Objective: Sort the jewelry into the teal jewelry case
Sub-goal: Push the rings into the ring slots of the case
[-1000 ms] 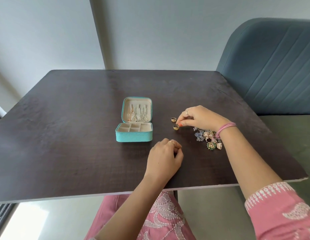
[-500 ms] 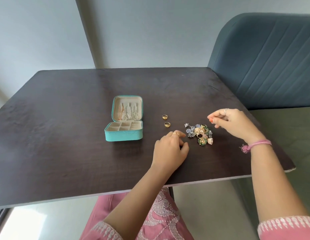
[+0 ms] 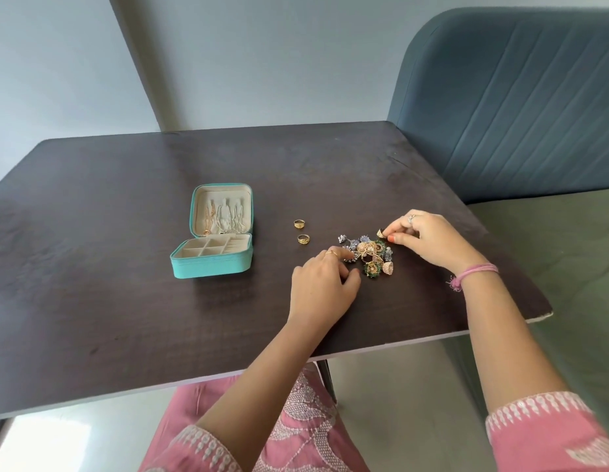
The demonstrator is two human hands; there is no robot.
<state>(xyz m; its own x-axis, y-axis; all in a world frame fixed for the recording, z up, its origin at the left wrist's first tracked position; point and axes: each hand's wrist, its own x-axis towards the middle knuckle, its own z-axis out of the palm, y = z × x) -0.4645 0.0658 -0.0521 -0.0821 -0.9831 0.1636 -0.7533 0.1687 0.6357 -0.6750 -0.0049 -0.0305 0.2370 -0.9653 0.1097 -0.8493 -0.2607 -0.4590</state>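
While the teal jewelry case (image 3: 212, 248) lies open on the dark table (image 3: 91, 267), lid upright with chains hanging inside, the jewelry pile (image 3: 369, 255) rests well to its right. 2 gold rings (image 3: 301, 231) lie between case and pile. The right hand (image 3: 429, 238) pinches a small gold piece (image 3: 381, 233) at the pile's far edge. The left hand (image 3: 325, 284), fingers curled, touches the pile's near-left edge; whether it holds anything cannot be told.

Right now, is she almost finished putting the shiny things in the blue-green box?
Not nearly. Done: a few chains hang in the lid of the teal jewelry case. In hand: the right hand pinches a small gold piece at the pile of earrings; the left hand rests beside it. Left: that pile and two gold rings on the table; the tray compartments look empty.
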